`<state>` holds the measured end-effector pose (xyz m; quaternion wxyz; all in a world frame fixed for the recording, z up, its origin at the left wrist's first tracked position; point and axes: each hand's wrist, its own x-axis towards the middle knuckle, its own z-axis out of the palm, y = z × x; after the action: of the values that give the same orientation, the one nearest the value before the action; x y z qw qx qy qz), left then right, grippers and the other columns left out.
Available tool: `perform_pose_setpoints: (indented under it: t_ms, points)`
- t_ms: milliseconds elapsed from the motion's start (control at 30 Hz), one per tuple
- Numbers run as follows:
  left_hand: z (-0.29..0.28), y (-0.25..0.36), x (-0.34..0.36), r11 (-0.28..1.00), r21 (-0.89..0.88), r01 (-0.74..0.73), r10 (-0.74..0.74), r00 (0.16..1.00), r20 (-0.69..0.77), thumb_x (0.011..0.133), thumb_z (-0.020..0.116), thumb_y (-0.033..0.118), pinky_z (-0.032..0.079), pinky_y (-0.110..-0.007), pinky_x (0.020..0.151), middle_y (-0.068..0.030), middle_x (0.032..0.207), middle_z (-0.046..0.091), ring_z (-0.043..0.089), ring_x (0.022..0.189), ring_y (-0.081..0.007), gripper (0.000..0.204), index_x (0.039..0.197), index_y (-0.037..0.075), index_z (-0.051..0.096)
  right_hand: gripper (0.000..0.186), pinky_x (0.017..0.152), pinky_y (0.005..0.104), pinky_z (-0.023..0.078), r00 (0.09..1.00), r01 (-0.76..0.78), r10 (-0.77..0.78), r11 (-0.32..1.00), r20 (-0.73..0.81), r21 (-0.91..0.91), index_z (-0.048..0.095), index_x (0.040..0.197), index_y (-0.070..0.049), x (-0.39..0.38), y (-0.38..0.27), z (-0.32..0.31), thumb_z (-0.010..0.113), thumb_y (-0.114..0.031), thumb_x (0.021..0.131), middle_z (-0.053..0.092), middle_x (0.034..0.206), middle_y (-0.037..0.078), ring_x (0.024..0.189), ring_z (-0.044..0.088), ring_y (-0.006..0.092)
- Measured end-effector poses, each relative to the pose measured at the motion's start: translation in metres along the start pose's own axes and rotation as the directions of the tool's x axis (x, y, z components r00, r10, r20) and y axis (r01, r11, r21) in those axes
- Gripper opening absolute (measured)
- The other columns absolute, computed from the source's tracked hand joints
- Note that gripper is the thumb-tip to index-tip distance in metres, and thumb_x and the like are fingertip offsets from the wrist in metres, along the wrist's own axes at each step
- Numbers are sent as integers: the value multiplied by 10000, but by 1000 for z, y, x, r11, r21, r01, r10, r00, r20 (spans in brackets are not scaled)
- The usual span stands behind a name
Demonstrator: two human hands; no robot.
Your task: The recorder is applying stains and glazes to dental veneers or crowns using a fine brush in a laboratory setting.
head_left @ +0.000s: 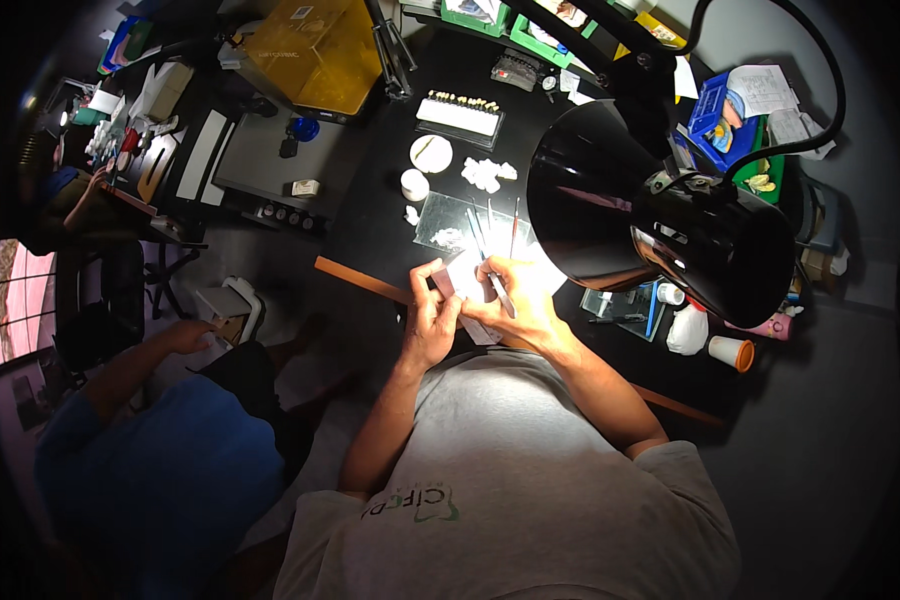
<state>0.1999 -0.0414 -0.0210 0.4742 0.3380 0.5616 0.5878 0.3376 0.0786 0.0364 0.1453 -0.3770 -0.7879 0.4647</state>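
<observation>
My right hand (pixel 528 302) is closed on a slim grey metal hand tool (pixel 501 294), its handle running down over the fingers. Thumb and fingertips of my left hand (pixel 430 325) are bent together close to the tool; what they pinch is lost in the glare. White paper (pixel 482 333) lies under both hands at the table edge. Just beyond them is a glass slab (pixel 438 212) with white crumbs or paste on it. Several thin brushes (pixel 514 228) lean over that slab, tips away from me.
A black desk lamp (pixel 585 190) hangs close on the right. Behind the slab are crumpled white tissue (pixel 488 176), a white jar (pixel 415 184), a round white dish (pixel 430 154) and a rack of tooth-like samples (pixel 460 115). A paper cup (pixel 732 353) stands right. A blue-shirted person (pixel 170 450) sits left.
</observation>
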Motion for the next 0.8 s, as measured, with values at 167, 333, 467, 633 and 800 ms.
perform_pose_setpoints:
  t_ms: [167, 333, 467, 633, 800]
  points:
    - [1, 3, 1, 998, -50, 35, -36, 999, -13, 1031, 467, 22, 522, -285, 746, -160, 1059, 689, 622, 881, -111, 484, 1448, 81, 230, 327, 644, 366, 536, 971, 178, -185, 982, -149, -59, 622, 945, -21, -4, 7, 8, 798, -241, 781, 653, 760, 157, 692, 669, 290]
    - [-7, 1, 1, 972, -197, 127, -130, 991, -2, 1029, 408, 57, 645, -481, 823, -189, 1185, 620, 680, 1057, -228, 460, 1453, 96, 232, 140, 776, 286, 492, 998, -25, 45, 920, -44, 391, 646, 946, -48, -2, 9, -8, 670, -180, 906, 624, 880, 30, 822, 578, 109]
    - [-8, 10, 3, 878, -448, 171, -160, 985, 62, 1011, 395, 74, 639, -523, 856, -198, 1276, 566, 671, 1092, -253, 459, 1447, 101, 255, 130, 868, 270, 429, 951, -308, 121, 386, 284, 869, 561, 1122, -102, 5, -9, -26, 502, -162, 1023, 550, 1050, -1, 935, 493, 84]
    - [-5, 29, 7, 835, -511, 204, -204, 977, 55, 917, 427, 79, 637, -503, 870, -184, 1302, 557, 656, 1131, -258, 549, 1448, 105, 291, 144, 870, 268, 422, 970, -243, 136, 526, 201, 815, 572, 1121, -100, 8, 11, -18, 488, -174, 1030, 535, 1085, 17, 933, 492, 91]
    - [-9, 30, 10, 832, -537, 140, -148, 989, 30, 904, 429, 39, 628, -479, 904, -190, 1312, 550, 643, 1142, -248, 581, 1464, 95, 282, 179, 794, 262, 416, 986, -63, -63, 709, 153, 702, 594, 1129, -82, 9, 18, -19, 510, -208, 1033, 513, 1040, 1, 884, 467, 80]
